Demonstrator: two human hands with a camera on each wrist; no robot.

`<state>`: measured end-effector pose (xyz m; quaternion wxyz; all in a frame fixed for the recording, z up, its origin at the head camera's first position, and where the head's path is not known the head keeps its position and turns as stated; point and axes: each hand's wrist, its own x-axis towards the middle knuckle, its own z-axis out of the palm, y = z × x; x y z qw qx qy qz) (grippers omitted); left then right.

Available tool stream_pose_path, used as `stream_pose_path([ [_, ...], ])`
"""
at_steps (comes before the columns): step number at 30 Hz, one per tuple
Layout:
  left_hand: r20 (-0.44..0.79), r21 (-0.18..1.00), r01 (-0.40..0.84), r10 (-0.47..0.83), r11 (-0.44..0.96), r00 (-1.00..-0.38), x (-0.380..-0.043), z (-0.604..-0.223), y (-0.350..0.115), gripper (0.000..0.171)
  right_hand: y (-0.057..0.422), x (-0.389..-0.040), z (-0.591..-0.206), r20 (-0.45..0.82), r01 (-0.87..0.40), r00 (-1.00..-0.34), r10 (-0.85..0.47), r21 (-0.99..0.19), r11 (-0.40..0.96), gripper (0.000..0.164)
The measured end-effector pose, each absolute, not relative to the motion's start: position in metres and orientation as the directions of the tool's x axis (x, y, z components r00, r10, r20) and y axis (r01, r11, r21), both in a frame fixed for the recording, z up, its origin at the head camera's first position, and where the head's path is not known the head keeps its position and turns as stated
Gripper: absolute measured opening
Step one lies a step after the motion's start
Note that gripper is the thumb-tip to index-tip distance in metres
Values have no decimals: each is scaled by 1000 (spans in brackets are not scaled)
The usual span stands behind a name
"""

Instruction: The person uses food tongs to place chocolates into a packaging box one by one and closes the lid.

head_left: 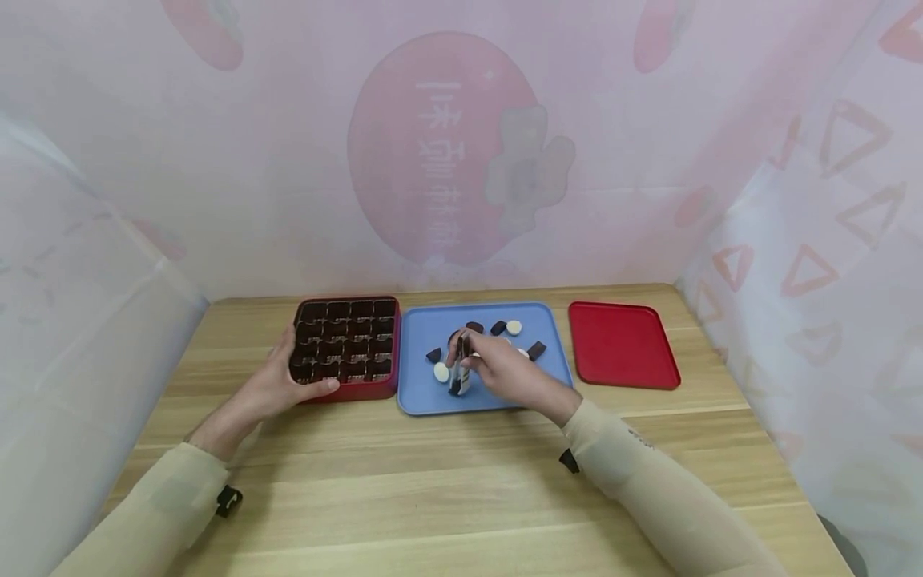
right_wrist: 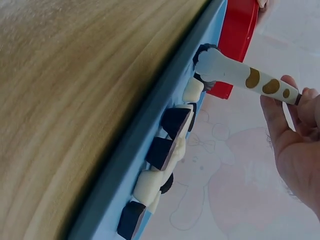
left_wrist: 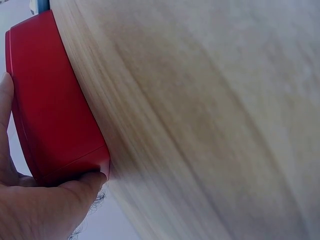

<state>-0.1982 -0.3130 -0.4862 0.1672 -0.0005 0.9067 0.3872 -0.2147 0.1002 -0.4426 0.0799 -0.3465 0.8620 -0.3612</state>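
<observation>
My left hand holds the near left corner of a red box fitted with a dark, divided insert. Its thumb lies along the front, the fingers at the left side; the left wrist view shows them around the box wall. Over a blue tray, my right hand pinches white tongs with gold spots by their upper end. They point down, with a dark chocolate at their tips. Whether the tips clasp it is unclear. Cream and dark chocolates lie around, such as a cream one.
To the right of the tray lies a flat red lid. All of it stands on a wooden table, with a pink printed sheet behind. The red box sits right beside the tray's left edge.
</observation>
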Motion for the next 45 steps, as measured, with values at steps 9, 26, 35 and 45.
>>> stream_pose_path([
  [9,-304,713,-131,136,688,-943,-198,-486,-312,146,91,-213,-433,216,-562,-777,-592,-662,496,13],
  [26,-306,711,-132,135,690,-942,-201,-490,-314,148,49,-213,-405,281,-556,-789,-547,-705,440,14],
  [35,-293,711,-114,145,694,-945,-200,-489,-314,146,24,-217,-406,303,-557,-791,-532,-716,420,16],
  [45,-294,719,-119,144,685,-945,-200,-487,-315,146,-2,-222,-421,308,-522,-815,-491,-757,392,11],
])
